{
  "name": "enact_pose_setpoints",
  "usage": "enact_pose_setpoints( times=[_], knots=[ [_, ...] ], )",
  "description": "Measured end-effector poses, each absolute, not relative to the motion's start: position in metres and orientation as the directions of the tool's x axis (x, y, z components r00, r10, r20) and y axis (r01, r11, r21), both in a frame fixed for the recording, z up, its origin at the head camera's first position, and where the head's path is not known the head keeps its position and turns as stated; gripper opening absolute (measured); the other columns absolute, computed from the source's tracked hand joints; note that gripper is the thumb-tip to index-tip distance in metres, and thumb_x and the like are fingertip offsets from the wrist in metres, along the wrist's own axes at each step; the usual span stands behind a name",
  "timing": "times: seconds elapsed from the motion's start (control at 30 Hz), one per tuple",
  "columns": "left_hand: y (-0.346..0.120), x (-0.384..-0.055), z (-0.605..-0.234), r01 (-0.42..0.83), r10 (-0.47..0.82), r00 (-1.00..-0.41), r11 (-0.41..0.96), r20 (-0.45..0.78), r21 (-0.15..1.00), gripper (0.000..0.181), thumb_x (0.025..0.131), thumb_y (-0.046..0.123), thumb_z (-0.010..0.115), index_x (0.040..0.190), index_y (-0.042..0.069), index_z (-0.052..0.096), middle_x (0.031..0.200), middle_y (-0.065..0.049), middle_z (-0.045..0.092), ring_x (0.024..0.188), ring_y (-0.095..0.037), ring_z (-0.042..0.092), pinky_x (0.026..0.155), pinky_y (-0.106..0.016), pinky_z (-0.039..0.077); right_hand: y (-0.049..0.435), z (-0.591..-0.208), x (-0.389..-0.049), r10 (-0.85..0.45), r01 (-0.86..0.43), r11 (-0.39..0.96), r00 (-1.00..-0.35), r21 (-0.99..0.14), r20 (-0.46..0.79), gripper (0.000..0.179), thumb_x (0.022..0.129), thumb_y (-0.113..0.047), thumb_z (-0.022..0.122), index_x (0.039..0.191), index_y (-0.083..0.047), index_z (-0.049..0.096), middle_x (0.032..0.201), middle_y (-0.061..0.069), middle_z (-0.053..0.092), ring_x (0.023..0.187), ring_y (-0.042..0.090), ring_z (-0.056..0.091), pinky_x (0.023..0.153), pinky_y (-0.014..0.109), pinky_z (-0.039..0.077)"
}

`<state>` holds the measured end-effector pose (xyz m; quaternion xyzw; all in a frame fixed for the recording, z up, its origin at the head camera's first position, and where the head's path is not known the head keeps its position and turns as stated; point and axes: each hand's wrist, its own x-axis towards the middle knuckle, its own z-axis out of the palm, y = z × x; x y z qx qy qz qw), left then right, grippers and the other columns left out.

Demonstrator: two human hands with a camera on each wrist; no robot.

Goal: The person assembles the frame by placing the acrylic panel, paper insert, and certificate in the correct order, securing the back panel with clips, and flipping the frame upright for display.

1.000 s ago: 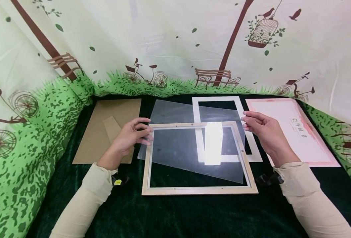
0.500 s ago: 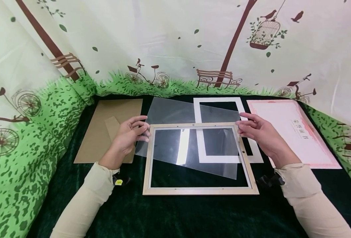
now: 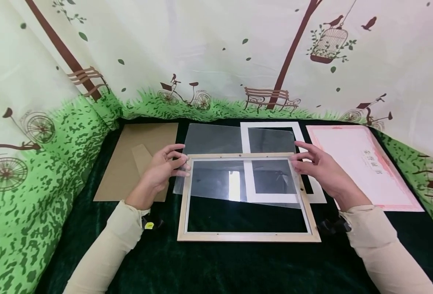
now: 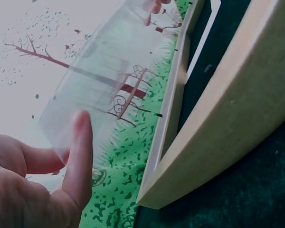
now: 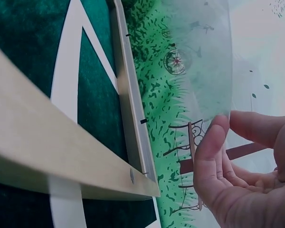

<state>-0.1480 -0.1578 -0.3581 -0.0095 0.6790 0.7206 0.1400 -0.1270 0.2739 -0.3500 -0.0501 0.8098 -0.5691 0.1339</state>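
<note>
Clear sheet [image 3: 220, 175] is held up off the tabletop [image 3: 238, 269], over the far part of the wooden frame [image 3: 249, 237], with the left hand [image 3: 165, 167] pinching its left edge and the right hand [image 3: 319, 167] pinching its right. It looks thin and light, probably stiff enough to span the gap, though likely slick and quick to smudge (whether plastic or glass, I can't tell). Opposite edges seem the best hold: fingertips light, broad faces untouched, no squeezing inward, since that could bow it or chip a corner.
</note>
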Motion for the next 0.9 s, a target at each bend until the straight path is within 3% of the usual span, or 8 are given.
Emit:
enact_pose_setpoints(
  times=[0.2, 0.4, 0.63, 0.9],
  knots=[
    [-0.151, -0.144, -0.360, -0.242, 0.261, -0.934, 0.042, -0.244, 0.969, 0.060, 0.100, -0.002, 0.052, 0.154, 0.011, 0.031, 0.098, -0.005, 0.057, 0.073, -0.012, 0.071, 0.069, -0.032, 0.061, 0.282, -0.351, -0.124, -0.227, 0.101, 0.329, -0.956, -0.939, -0.183, 0.075, 0.100, -0.021, 0.062, 0.160, -0.012, 0.018, 0.117, -0.002, 0.061, 0.092, 0.006, 0.066, 0.078, 0.021, 0.056],
    [-0.153, -0.134, -0.363, -0.299, 0.273, -0.914, 0.049, -0.301, 0.953, 0.059, 0.102, 0.002, 0.051, 0.155, 0.011, 0.027, 0.104, -0.012, 0.056, 0.077, -0.014, 0.071, 0.070, -0.034, 0.062, 0.284, -0.354, -0.125, -0.250, 0.117, 0.397, -0.941, -0.911, -0.230, 0.077, 0.100, -0.023, 0.062, 0.161, -0.015, 0.016, 0.119, 0.004, 0.060, 0.091, 0.008, 0.068, 0.076, 0.027, 0.058],
    [-0.152, -0.116, -0.366, -0.290, 0.316, -0.894, 0.131, -0.318, 0.948, 0.057, 0.103, 0.008, 0.050, 0.152, 0.001, 0.022, 0.114, -0.022, 0.054, 0.078, -0.014, 0.069, 0.072, -0.036, 0.062, 0.288, -0.359, -0.116, -0.270, 0.123, 0.458, -0.924, -0.881, -0.269, 0.075, 0.099, -0.021, 0.063, 0.159, -0.010, 0.020, 0.124, 0.023, 0.058, 0.091, 0.008, 0.068, 0.078, 0.028, 0.058],
    [-0.150, -0.100, -0.367, -0.299, 0.290, -0.891, 0.208, -0.350, 0.931, 0.050, 0.101, 0.006, 0.053, 0.145, -0.005, 0.030, 0.119, -0.023, 0.051, 0.079, -0.018, 0.067, 0.068, -0.036, 0.062, 0.294, -0.363, -0.107, -0.296, 0.102, 0.480, -0.916, -0.872, -0.270, 0.075, 0.098, -0.021, 0.065, 0.158, -0.007, 0.023, 0.127, 0.029, 0.059, 0.089, 0.009, 0.069, 0.077, 0.029, 0.058]
  ],
)
